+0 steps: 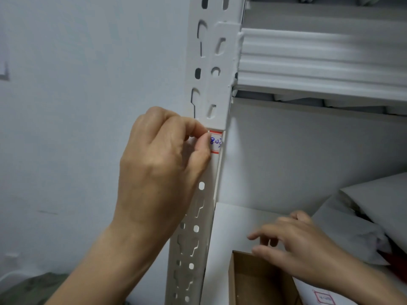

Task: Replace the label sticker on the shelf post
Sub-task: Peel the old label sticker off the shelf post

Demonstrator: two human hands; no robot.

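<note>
Here the left hand [158, 172] is raised to the white shelf post [207, 62], its thumb and forefinger pinched together on the left edge of the label sticker [216, 142]. The other fingers [154, 119] curl back out of the way. The sticker is red-bordered with blue handwriting and sits on the front face of the post, just below the bracket where the upper shelf joins. Only its right part shows past the thumb. The pinch at the edge suggests a corner is being lifted to peel it off, though whether it is coming off or being pressed on cannot be told from this view.

Lower right and nearer, the right hand [304, 245] hovers over the open cardboard box [253, 280] on the lower shelf board [231, 219]. Its fingers are loosely spread and hold nothing, probably ready to reach for supplies. At the bottom right edge, 1 more red-bordered label [324, 298] lies on a white sheet, likely the replacement. It is kept near so the swap needs little reaching. The plain wall [77, 84] stands to the left of the post.
</note>
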